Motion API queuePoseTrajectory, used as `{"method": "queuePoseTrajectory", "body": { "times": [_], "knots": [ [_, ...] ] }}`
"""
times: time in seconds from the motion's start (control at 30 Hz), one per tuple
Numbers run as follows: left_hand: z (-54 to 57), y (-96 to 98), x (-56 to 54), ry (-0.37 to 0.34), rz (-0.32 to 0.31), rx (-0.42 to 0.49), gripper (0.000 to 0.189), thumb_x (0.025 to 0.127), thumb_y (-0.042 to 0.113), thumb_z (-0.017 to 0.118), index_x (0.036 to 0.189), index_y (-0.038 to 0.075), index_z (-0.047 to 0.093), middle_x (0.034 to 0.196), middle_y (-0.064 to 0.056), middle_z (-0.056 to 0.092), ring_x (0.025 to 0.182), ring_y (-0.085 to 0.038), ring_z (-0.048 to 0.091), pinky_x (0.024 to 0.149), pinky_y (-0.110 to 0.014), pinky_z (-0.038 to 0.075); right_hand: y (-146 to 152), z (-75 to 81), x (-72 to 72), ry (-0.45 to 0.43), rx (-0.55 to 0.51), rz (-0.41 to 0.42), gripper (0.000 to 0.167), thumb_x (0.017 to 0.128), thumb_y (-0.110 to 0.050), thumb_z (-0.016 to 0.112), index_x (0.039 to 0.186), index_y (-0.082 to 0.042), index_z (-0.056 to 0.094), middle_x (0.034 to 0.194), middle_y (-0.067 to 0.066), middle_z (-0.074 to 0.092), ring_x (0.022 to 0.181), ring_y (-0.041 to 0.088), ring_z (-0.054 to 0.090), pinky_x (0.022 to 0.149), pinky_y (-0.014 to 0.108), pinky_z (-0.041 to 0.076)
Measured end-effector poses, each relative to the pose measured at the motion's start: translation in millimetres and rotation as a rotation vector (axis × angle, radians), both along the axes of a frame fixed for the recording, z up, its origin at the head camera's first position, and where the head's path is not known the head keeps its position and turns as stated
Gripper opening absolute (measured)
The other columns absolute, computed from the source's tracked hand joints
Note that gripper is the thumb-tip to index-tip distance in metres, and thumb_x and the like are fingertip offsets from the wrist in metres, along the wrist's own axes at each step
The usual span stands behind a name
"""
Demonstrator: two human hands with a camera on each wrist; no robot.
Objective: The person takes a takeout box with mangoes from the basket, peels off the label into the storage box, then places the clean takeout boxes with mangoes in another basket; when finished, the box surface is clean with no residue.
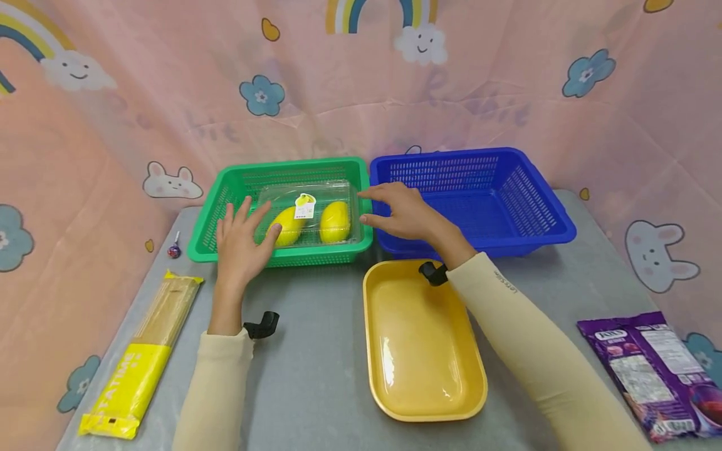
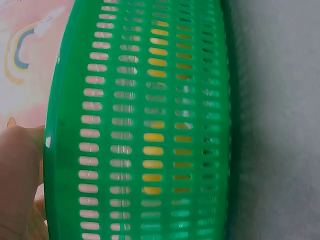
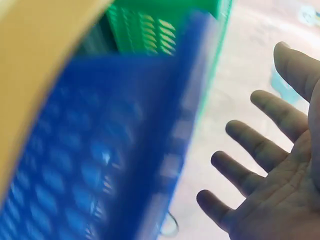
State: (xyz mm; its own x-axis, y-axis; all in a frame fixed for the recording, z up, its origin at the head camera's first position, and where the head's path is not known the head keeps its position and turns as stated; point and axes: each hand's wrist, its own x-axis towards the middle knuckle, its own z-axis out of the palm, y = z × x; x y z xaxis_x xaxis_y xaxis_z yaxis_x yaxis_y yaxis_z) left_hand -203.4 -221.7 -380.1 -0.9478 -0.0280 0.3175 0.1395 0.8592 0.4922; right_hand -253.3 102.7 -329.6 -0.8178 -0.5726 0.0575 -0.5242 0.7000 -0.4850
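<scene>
A clear plastic box (image 1: pixel 352 216) holding two yellow mangoes (image 1: pixel 335 222) lies inside the green basket (image 1: pixel 205 241), a printed label on its lid. My left hand (image 1: pixel 239 244), fingers spread, is over the basket's front left part, beside the box. In the left wrist view, the green basket's slotted wall (image 2: pixel 135 115) covers part of that hand, and yellow shows through the slots. My right hand (image 1: pixel 403 210) reaches from the right, fingertips at the box's right side, near where the two baskets meet. The right wrist view shows its fingers (image 3: pixel 255 142) extended and apart, with nothing in the palm.
A blue basket (image 1: pixel 474 216) stands right of the green one. In front is a yellow tray (image 1: pixel 423 338), under my right wrist. A yellow noodle packet (image 1: pixel 141 357) and a lollipop (image 1: pixel 174 250) lie at left; a purple snack bag (image 1: pixel 648 369) lies at right.
</scene>
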Motion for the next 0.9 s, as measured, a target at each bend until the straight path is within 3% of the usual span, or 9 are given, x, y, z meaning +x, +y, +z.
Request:
{"method": "queuePoseTrajectory", "body": {
  "times": [0.2,0.37,0.53,0.73,0.9],
  "knots": [
    [-2.4,-8.6,1.7,0.016,0.001,-0.001,0.052,0.102,0.04,0.057,0.149,0.019,0.054,0.166,-0.016,0.031,0.157,-0.048,0.012,0.122,-0.071,0.005,-20,-16.4,-10.5,-0.006,-0.025,0.019,0.05,0.1,-0.034,0.065,0.146,-0.013,0.058,0.15,0.009,0.057,0.144,0.037,0.04,0.113,0.07,0.024],
    [-6.8,-17.3,3.5,-0.007,0.032,-0.038,0.051,0.102,0.041,0.057,0.149,0.02,0.054,0.165,-0.017,0.034,0.155,-0.049,0.016,0.122,-0.07,0.007,-27,-26.4,-18.5,0.044,0.029,0.001,0.044,0.099,-0.035,0.067,0.139,-0.018,0.064,0.14,0.005,0.065,0.141,0.035,0.039,0.11,0.062,0.027],
    [-7.7,-22.1,4.4,-0.019,0.04,-0.065,0.053,0.102,0.044,0.055,0.149,0.02,0.054,0.163,-0.018,0.037,0.154,-0.051,0.019,0.122,-0.07,0.009,-29,-28.9,-20.9,0.096,0.065,0.012,0.043,0.098,-0.039,0.068,0.136,-0.019,0.066,0.14,0.005,0.064,0.139,0.034,0.038,0.111,0.061,0.027],
    [-6.0,-29.6,3.3,-0.007,0.05,-0.07,0.053,0.102,0.045,0.054,0.148,0.019,0.054,0.163,-0.019,0.037,0.153,-0.052,0.02,0.12,-0.072,0.01,-28,-28.8,-21.8,0.1,0.051,0.0,0.048,0.095,-0.043,0.07,0.138,-0.02,0.064,0.143,0.006,0.061,0.139,0.034,0.038,0.113,0.062,0.025],
    [-6.5,-40.8,3.5,0.0,0.066,-0.042,0.053,0.102,0.042,0.056,0.149,0.016,0.054,0.161,-0.021,0.038,0.152,-0.054,0.02,0.12,-0.073,0.01,-32,-30.0,-24.3,0.092,0.061,0.029,0.053,0.095,-0.047,0.069,0.141,-0.021,0.062,0.129,0.005,0.07,0.135,0.033,0.038,0.108,0.058,0.024]
  ]
}}
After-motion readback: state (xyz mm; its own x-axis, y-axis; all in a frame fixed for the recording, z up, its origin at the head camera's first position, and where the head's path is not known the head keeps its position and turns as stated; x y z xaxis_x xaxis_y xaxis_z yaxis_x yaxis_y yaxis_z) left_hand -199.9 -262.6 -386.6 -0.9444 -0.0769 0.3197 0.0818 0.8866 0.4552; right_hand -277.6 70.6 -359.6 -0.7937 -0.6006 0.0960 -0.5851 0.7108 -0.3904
